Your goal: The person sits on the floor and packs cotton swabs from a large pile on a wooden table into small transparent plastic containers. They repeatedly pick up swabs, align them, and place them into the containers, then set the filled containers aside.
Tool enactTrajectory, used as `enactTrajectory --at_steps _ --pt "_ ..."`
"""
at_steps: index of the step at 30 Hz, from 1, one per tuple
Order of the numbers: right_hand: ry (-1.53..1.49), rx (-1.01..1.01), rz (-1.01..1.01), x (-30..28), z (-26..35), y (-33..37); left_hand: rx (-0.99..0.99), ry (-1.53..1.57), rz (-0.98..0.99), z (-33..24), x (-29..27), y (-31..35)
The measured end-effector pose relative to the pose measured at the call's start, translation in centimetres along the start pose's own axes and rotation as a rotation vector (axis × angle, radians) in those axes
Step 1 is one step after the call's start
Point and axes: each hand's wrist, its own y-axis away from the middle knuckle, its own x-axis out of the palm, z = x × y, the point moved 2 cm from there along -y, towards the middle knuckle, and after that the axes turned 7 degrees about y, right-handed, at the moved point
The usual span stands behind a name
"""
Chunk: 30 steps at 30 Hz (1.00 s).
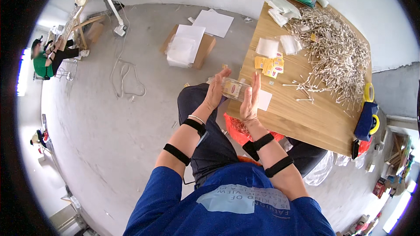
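A clear pack of cotton swabs (233, 89) with a yellow and red label lies sideways between my palms, over the near left corner of the wooden table. My left hand (213, 92) presses against its left end, fingers stretched forward. Against the right end rests my right hand (249, 104), its fingers straight too. A white card (264, 100) lies on the table just right of that hand. Beyond it are several yellow label cards (270, 64) in a small heap. A few loose cotton swabs (305, 88) are scattered to the right.
A large pile of cotton swabs (337, 57) covers the table's (284, 111) right side. Clear plastic bags (291, 43) lie beyond the labels. A blue tape dispenser (365, 121) sits at the right edge. Below hangs a red bag (238, 131). Cardboard (205, 52) and a cable (131, 67) lie on the floor; a person in green (41, 65) sits far left.
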Motion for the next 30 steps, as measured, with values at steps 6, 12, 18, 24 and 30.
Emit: enactTrajectory --at_steps 6,12,18,24,30 --pt "-0.016 -0.015 0.003 1.3 -0.4 0.0 0.027 0.003 0.004 0.1 0.4 0.1" --pt "-0.014 -0.028 -0.02 2.6 -0.2 0.0 0.036 -0.021 0.008 0.3 -0.1 0.2" --pt "-0.017 -0.026 -0.041 3.2 -0.2 0.0 0.04 0.013 0.032 -0.3 0.5 0.6" --pt "0.056 -0.097 -0.018 3.2 0.6 -0.1 0.006 0.003 0.017 0.2 0.1 0.4" --pt "0.333 -0.171 0.081 -0.4 0.0 -0.5 0.152 -0.419 -0.082 -0.7 1.0 0.3"
